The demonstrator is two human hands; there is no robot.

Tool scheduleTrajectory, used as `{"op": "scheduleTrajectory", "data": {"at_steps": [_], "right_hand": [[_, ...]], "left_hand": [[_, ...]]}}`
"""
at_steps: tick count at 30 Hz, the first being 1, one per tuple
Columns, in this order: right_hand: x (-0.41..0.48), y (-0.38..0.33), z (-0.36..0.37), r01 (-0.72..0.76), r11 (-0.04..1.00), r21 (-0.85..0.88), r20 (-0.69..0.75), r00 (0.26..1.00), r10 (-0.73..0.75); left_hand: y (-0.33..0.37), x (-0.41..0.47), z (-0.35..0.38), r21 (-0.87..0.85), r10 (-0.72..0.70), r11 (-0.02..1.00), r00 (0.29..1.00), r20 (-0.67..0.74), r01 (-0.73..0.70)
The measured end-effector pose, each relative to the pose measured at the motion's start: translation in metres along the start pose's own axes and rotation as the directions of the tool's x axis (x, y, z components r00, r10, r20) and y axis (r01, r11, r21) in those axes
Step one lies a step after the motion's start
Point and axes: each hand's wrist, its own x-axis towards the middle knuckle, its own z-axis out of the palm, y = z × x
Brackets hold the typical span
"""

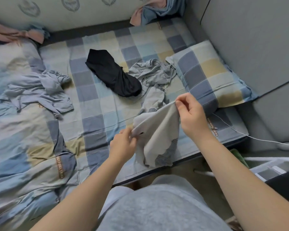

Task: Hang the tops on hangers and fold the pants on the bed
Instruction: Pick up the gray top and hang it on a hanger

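Observation:
A light grey garment [158, 130] hangs between both my hands above the near edge of the bed [97, 104]. My left hand [123, 144] pinches its lower left edge. My right hand [190, 112] pinches its upper edge, higher and to the right. A black garment [112, 72] lies crumpled in the middle of the bed. Next to it on the right lies a grey-blue garment with a drawstring [155, 75]. Another grey-blue garment [40, 90] is spread crumpled on the left. No hanger is in view.
A checked pillow [210, 75] lies at the right of the bed, a checked duvet [23, 139] is bunched at the left. A white cable [257, 139] runs off the bed's right corner. Grey padded walls stand at right and back. A white basket [270, 167] stands at lower right.

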Motion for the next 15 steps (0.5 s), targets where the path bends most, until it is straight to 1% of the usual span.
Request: {"op": "scheduleTrajectory", "data": {"at_steps": [1,2,4,5,6,8,11,13,15], "right_hand": [[0.006,-0.007,-0.006,0.008,1.0,0.003,0.013,1.0,-0.008],[0.011,-0.015,-0.011,0.016,1.0,0.009,0.031,0.999,-0.016],[0.023,-0.033,-0.019,0.034,0.999,0.04,0.06,0.998,-0.037],[0.03,-0.044,-0.023,0.047,0.997,0.063,0.067,0.996,-0.051],[0.038,-0.055,-0.026,0.059,0.994,0.09,0.074,0.995,-0.066],[0.051,-0.074,-0.032,0.072,0.986,0.153,0.091,0.992,-0.087],[0.067,-0.087,-0.045,0.075,0.968,0.24,0.13,0.986,-0.109],[0.074,-0.08,-0.056,0.078,0.954,0.29,0.207,0.968,-0.142],[0.077,-0.062,-0.067,0.062,0.974,0.219,0.342,0.93,-0.136]], "left_hand": [[0.018,-0.002,-0.004,-0.092,0.06,0.994,0.998,-0.034,-0.063],[0.037,-0.003,-0.008,-0.184,0.146,0.97,0.987,-0.073,-0.157],[0.078,-0.006,-0.012,-0.273,0.317,0.9,0.94,-0.129,-0.341],[0.096,-0.007,-0.013,-0.312,0.362,0.866,0.921,-0.145,-0.39],[0.113,-0.005,-0.013,-0.376,0.378,0.832,0.913,-0.153,-0.408],[0.142,-0.001,-0.015,-0.498,0.367,0.764,0.911,-0.189,-0.411],[0.165,0.014,-0.028,-0.628,0.27,0.659,0.909,-0.317,-0.414],[0.175,0.02,-0.043,-0.676,0.222,0.619,0.915,-0.337,-0.4],[0.182,0.023,-0.056,-0.704,0.166,0.605,0.924,-0.346,-0.372]]}}
